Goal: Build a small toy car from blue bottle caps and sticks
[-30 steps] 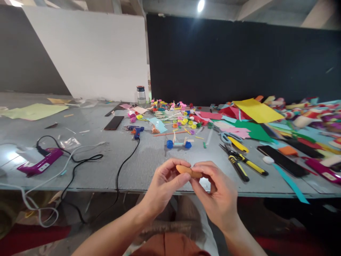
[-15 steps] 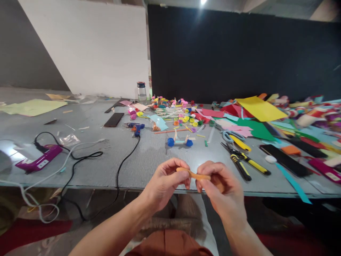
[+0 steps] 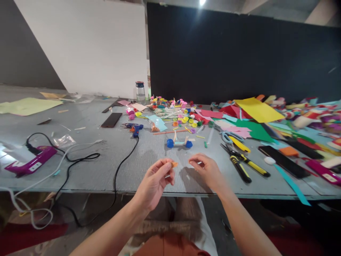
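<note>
While the left hand (image 3: 157, 177) pinched a small orange piece (image 3: 174, 164) between thumb and fingers, the right hand (image 3: 206, 169) hung apart to its right, thumb and fingertips drawn close; whether they held anything, I could not tell. The orange piece poked out toward the right hand, above the grey table (image 3: 150, 149). Just beyond both hands stood a blue-wheeled frame (image 3: 180, 143); pliers (image 3: 236, 163) lay right of the right hand, and a glue gun (image 3: 136, 130) lay beyond the left hand, leftward.

White panel (image 3: 87, 46) stands beside black panel (image 3: 234, 57); light (image 3: 202, 2) overhead
</note>
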A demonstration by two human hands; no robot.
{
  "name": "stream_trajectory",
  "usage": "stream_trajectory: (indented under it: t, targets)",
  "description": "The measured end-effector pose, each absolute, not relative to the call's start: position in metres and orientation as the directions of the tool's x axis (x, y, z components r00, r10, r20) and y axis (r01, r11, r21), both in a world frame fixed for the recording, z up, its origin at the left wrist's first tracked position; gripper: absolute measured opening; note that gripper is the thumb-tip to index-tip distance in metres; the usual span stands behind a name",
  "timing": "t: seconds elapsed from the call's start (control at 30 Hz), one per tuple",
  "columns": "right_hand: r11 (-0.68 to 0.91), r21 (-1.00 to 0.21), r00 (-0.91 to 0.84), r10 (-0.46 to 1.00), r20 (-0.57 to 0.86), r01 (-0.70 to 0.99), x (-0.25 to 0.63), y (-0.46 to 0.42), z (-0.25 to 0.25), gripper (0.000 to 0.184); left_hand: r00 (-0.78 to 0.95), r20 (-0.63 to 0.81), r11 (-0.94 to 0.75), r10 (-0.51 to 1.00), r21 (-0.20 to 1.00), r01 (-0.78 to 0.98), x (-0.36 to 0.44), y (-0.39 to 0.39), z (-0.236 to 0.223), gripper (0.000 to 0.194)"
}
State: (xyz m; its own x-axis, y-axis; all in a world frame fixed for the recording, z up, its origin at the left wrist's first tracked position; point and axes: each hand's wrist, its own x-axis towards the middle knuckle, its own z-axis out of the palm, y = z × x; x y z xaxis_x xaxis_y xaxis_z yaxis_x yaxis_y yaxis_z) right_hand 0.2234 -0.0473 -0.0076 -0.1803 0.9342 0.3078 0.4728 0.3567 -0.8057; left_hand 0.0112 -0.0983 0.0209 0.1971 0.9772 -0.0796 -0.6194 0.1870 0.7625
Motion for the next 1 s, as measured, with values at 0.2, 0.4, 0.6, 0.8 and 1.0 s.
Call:
stream_trajectory:
  t: [0.2, 0.4, 0.6, 0.8, 1.0]
  targets:
    - [0.409, -0.697, -0.3, 0.911, 0.282, 0.589, 0.21, -0.038, -0.017, 0.019, 0.194, -0.027, 0.136, 0.981, 0.808, -0.573, 0.012, -0.099, 0.015, 0.028]
    - [0.485, -0.775, -0.22, 0.875, 0.432, 0.405, 0.206, -0.061, 0.003, 0.02, 0.201, -0.026, 0.12, 0.979, 0.875, -0.47, 0.014, -0.098, 0.007, 0.04]
    - [0.673, -0.679, -0.475, 0.719, 0.508, 0.292, 0.19, -0.094, 0.039, 0.021, 0.225, 0.025, 0.051, 0.974, 0.945, -0.323, 0.017, -0.098, 0.008, 0.047]
    - [0.677, -0.649, -0.398, 0.733, 0.551, 0.349, 0.185, -0.096, 0.039, 0.015, 0.246, 0.054, 0.043, 0.968, 0.927, -0.373, 0.014, -0.104, 0.011, 0.041]
    - [0.654, -0.659, -0.383, 0.755, 0.532, 0.371, 0.183, -0.099, 0.032, 0.016, 0.222, 0.049, 0.038, 0.974, 0.927, -0.372, 0.016, -0.104, 0.016, 0.031]
